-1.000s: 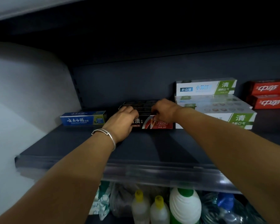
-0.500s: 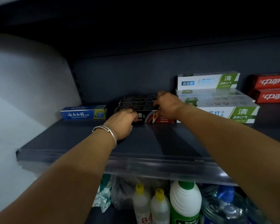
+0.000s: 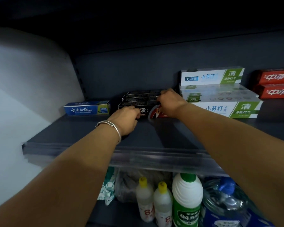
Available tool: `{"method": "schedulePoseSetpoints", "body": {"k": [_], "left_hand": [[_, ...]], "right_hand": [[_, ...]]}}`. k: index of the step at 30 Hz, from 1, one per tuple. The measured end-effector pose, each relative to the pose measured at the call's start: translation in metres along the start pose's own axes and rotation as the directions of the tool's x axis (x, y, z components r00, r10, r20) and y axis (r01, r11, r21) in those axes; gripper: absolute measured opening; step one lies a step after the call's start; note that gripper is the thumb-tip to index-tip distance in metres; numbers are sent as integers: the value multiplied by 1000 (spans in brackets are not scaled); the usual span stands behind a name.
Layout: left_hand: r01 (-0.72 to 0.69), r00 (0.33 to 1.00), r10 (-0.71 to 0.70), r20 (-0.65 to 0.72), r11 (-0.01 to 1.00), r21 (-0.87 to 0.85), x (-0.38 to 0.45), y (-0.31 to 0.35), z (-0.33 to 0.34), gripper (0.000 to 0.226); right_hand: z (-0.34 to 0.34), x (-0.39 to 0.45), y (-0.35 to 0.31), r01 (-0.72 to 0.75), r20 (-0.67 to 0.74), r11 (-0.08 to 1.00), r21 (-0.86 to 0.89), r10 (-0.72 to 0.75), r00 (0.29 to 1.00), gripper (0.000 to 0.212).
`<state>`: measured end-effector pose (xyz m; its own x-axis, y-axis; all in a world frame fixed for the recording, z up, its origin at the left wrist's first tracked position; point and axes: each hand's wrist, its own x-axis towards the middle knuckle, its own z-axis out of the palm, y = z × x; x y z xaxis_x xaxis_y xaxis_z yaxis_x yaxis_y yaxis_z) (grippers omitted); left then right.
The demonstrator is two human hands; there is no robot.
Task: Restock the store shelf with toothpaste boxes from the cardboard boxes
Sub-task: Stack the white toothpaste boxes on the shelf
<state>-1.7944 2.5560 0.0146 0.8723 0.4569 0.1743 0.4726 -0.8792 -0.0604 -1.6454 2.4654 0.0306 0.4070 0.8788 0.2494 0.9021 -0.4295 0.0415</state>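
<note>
Squaring a row of flat black toothpaste boxes (image 3: 140,99) on the dark shelf (image 3: 72,133), left hand (image 3: 126,119) and right hand (image 3: 170,102) curled on its ends; next likely calls for letting go.

— Status of the black toothpaste boxes (image 3: 142,99)?
— Several long, flat black cartons lie side by side in rows running back toward the rear panel of the dark shelf (image 3: 72,133). The front carton shows white characters and a red-and-white end panel.
— Position?
— Centre of the shelf, between a single blue box and a white-and-green stack, apart from the blue box. Both hands partly cover the front carton.
</note>
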Motion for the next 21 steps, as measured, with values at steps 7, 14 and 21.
{"method": "schedulePoseSetpoints", "body": {"k": [7,14,21], "left_hand": [[26,1000,-26,-12,1000,3,-19,22,-14,24],[41,998,-40,-52,999,17,-55,59,-30,35],[13,999,-14,-35,1000,-17,-115,105,-21,51]], "right_hand": [[-10,-33,-5,-17,51,1000,0,17,999,30],[-35,-92,-5,0,169,999,-39,7,986,67],[-38,-175,-10,26,258,1000,-15,-21,966,75]]}}
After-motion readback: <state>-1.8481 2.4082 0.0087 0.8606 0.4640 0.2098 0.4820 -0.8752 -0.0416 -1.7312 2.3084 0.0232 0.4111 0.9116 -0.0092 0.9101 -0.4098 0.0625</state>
